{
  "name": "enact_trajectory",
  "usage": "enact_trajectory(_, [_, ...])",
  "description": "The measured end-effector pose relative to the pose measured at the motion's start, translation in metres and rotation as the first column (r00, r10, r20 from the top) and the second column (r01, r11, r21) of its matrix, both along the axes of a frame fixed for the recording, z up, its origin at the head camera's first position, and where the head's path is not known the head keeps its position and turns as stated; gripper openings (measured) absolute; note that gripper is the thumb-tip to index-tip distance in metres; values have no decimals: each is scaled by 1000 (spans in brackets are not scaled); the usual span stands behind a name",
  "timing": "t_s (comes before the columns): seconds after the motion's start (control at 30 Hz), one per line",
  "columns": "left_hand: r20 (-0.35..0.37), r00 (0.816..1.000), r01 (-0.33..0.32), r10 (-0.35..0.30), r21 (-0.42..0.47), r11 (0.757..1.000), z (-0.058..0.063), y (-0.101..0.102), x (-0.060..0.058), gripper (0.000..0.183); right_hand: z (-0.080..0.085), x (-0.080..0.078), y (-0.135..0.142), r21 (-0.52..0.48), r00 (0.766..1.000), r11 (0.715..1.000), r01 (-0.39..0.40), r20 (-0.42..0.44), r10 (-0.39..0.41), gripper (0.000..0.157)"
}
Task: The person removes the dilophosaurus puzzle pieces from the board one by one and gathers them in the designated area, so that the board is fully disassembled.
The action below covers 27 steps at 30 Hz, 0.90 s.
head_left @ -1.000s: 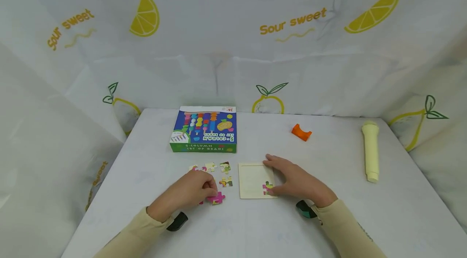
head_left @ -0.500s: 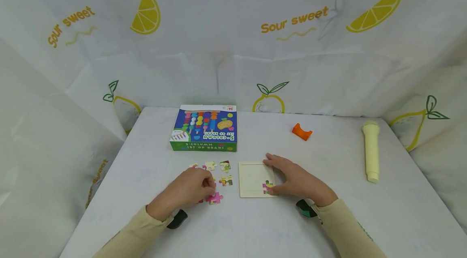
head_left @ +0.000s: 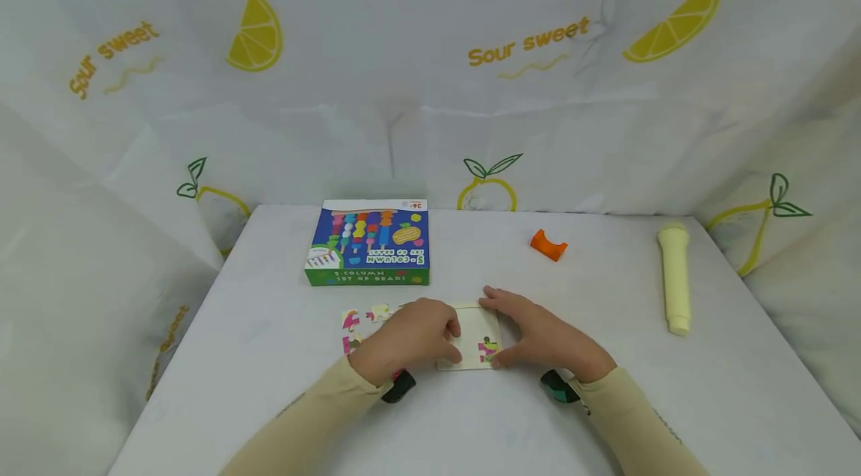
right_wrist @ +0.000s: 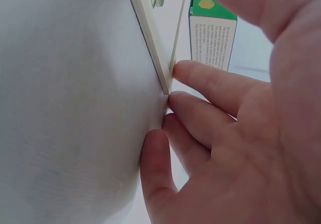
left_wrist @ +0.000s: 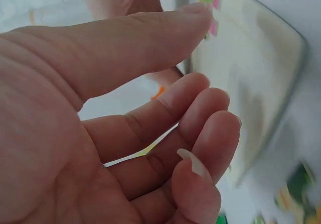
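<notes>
A pale square puzzle board [head_left: 476, 320] lies flat on the white-covered table in the head view, with one pink and green puzzle piece [head_left: 488, 350] in its near right corner. My left hand [head_left: 413, 334] hovers over the board's left edge. The left wrist view shows its thumb and loosely bent fingers apart, with nothing between them. Against the board's right side rests my right hand [head_left: 548, 334], fingers spread along the edge; in the right wrist view two fingertips [right_wrist: 181, 68] meet the board's corner. Several loose puzzle pieces [head_left: 351, 320] lie left of the board, partly hidden by my left hand.
Behind the loose pieces sits a blue and green bead-set box [head_left: 370, 244]. An orange curved block [head_left: 548, 245] lies farther back on the right. Near the table's right edge is a cream-coloured cylinder [head_left: 675, 278] with a wider end. A printed white curtain rises behind the table.
My left hand has moved right, from the loose pieces to the board's left edge, and its fingers have parted. The right hand stays at the board. The head view has shifted slightly.
</notes>
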State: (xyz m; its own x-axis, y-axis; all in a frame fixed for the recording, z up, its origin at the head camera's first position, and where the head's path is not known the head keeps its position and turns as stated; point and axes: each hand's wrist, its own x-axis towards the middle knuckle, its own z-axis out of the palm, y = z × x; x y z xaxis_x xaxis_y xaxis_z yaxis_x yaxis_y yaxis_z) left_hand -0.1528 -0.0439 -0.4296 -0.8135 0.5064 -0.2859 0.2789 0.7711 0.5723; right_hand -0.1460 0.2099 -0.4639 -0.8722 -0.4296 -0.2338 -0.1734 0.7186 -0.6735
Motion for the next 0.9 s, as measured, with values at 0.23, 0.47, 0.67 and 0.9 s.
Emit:
enact_trajectory(0.23, [-99, 993, 67, -72, -54, 996, -14, 36, -7, 21, 0, 1, 1, -34, 999, 999, -25, -27, 24, 94])
enact_trajectory(0.47, [-148, 983, 95, -106, -80, 992, -18, 45, -5, 18, 0, 1, 0, -39, 999, 999, -37, -24, 37, 98])
enact_trajectory(0.67, [-136, 986, 92, -100, -63, 994, -21, 47, -5, 17, 2, 1, -2, -31, 999, 999, -36, -24, 35, 98])
enact_trajectory(0.9, [-139, 984, 109, -113, -30, 994, -23, 51, -5, 18, 3, 2, 0, -40, 999, 999, -32, -30, 31, 99])
